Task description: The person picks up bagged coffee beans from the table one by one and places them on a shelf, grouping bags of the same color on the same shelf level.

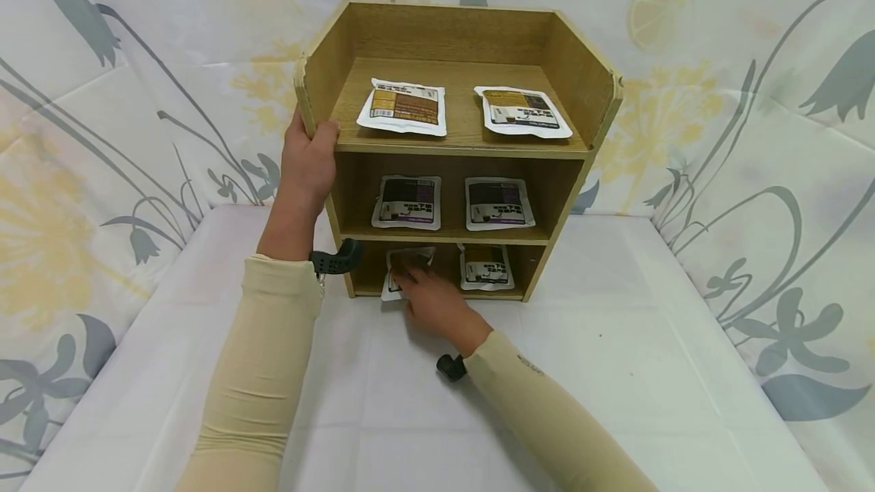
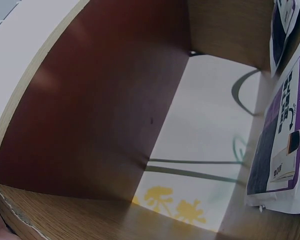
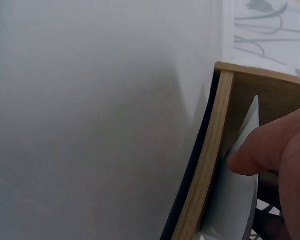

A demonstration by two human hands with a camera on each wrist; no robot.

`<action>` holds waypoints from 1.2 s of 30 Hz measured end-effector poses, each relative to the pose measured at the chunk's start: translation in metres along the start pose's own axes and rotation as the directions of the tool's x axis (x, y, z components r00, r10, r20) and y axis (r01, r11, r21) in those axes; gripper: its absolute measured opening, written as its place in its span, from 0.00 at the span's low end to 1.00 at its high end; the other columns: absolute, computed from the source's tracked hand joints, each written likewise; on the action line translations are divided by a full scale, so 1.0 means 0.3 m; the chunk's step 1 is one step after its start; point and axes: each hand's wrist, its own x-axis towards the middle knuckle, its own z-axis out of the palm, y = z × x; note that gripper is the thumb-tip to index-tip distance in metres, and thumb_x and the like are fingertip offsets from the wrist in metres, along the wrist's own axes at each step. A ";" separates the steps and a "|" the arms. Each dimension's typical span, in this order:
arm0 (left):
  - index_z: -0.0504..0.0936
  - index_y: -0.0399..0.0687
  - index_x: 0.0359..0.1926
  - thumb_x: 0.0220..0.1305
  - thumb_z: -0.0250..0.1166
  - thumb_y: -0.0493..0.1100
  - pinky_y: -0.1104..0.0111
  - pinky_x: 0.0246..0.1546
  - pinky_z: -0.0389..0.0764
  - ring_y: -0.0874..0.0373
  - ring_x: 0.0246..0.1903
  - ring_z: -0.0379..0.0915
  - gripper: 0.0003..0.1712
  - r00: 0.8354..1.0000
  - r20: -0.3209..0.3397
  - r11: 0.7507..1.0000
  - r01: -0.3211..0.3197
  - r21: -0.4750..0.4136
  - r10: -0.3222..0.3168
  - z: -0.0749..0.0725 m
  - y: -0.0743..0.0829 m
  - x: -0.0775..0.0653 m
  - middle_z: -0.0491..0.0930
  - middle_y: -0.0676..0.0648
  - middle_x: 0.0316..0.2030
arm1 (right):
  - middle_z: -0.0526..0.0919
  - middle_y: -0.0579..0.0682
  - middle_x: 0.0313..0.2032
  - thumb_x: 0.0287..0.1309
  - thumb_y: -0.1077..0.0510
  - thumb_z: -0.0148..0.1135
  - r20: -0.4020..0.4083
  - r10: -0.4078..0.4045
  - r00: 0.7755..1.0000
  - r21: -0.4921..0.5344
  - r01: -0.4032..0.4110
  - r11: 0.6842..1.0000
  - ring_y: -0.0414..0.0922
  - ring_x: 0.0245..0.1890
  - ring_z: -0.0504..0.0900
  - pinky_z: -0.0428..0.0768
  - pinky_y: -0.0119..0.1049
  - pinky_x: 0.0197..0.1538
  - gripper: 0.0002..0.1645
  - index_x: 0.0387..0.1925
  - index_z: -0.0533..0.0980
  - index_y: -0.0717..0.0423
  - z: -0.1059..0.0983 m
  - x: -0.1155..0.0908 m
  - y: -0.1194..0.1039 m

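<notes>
A small three-tier wooden shelf [image 1: 465, 149] stands on the white cloth. My left hand [image 1: 307, 165] grips its left side panel near the top tier, with the thumb on the front edge and the other fingers hidden behind the panel. On the bottom tier, my right hand [image 1: 440, 308] holds a white coffee pouch [image 1: 391, 288] at the left. That pouch lies askew, its near corner past the shelf's front edge. In the right wrist view the thumb [image 3: 247, 159] presses the pouch's pale face [image 3: 230, 200]; my hand covers much of its print.
A second pouch [image 1: 485, 268] lies right of my right hand on the bottom tier. Two purple-labelled pouches [image 1: 408, 203] lie on the middle tier, and two brown-labelled pouches [image 1: 403, 107] on top. Patterned cloth [image 1: 752, 135] hangs behind; white cloth [image 1: 615, 370] spreads in front.
</notes>
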 end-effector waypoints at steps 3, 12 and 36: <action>0.62 0.56 0.69 0.71 0.44 0.47 0.57 0.63 0.64 0.53 0.58 0.64 0.26 1.000 0.001 1.000 -0.002 -0.001 0.002 0.000 -0.001 0.001 0.68 0.43 0.61 | 0.63 0.54 0.71 0.65 0.56 0.56 0.022 0.015 1.000 0.004 -0.015 1.000 0.54 0.64 0.71 0.79 0.42 0.54 0.32 0.70 0.64 0.48 0.001 0.016 0.005; 0.64 0.54 0.67 0.70 0.45 0.47 0.58 0.62 0.64 0.54 0.57 0.64 0.25 1.000 -0.011 1.000 -0.011 -0.008 0.011 0.002 -0.002 0.002 0.69 0.44 0.59 | 0.56 0.53 0.74 0.68 0.56 0.51 0.071 0.061 0.996 0.006 -0.062 0.998 0.52 0.68 0.67 0.81 0.36 0.38 0.33 0.72 0.60 0.45 0.028 0.060 0.022; 0.65 0.53 0.66 0.71 0.46 0.48 0.58 0.62 0.64 0.54 0.57 0.63 0.25 1.000 -0.019 1.000 -0.008 0.008 0.008 0.004 0.002 -0.002 0.69 0.43 0.58 | 0.55 0.52 0.74 0.68 0.55 0.53 0.076 0.057 0.995 -0.014 -0.056 0.998 0.52 0.71 0.61 0.81 0.37 0.47 0.33 0.73 0.59 0.46 0.018 0.061 0.027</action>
